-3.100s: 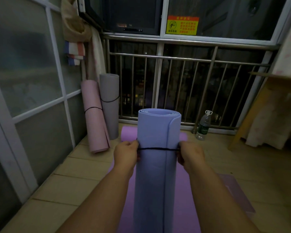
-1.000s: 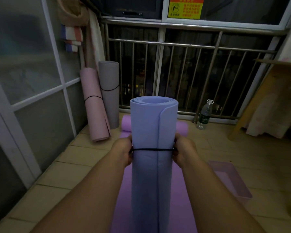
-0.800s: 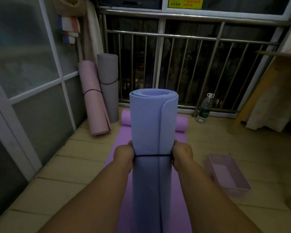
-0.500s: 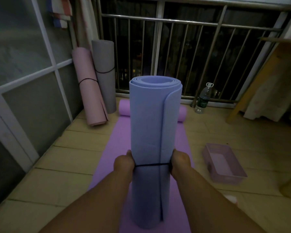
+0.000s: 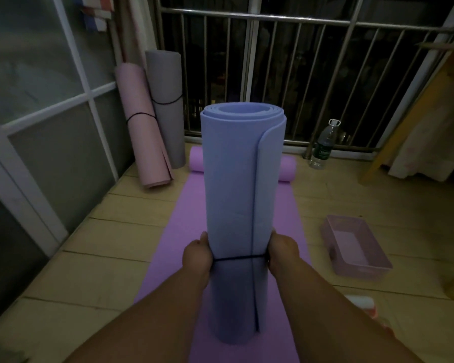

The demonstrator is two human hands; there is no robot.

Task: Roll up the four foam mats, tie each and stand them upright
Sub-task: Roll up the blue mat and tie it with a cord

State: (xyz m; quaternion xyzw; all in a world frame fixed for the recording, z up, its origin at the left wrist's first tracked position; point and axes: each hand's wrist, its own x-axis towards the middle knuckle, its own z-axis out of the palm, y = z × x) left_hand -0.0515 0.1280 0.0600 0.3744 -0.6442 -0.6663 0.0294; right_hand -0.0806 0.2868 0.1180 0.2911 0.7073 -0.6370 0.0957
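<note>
A rolled blue foam mat [image 5: 231, 179] stands upright on the purple mat [image 5: 184, 231], which lies flat with its far end rolled. A black band [image 5: 236, 258] circles the blue roll low down. My left hand [image 5: 197, 254] grips the band at the roll's left side. My right hand [image 5: 282, 250] grips it at the right side. In the left corner a pink rolled mat [image 5: 142, 127] and a grey rolled mat [image 5: 165, 100] lean upright, each tied with a black band.
A pink plastic tray [image 5: 357, 247] sits on the wooden floor to the right. A water bottle [image 5: 324, 145] stands by the metal railing [image 5: 273, 74]. Glass panels run along the left. A wooden table leg and cloth stand at far right.
Both hands have slid the black band down the blue roll, from near its top to its lower part. The view has tipped downward, showing the roll's base and the tray.
</note>
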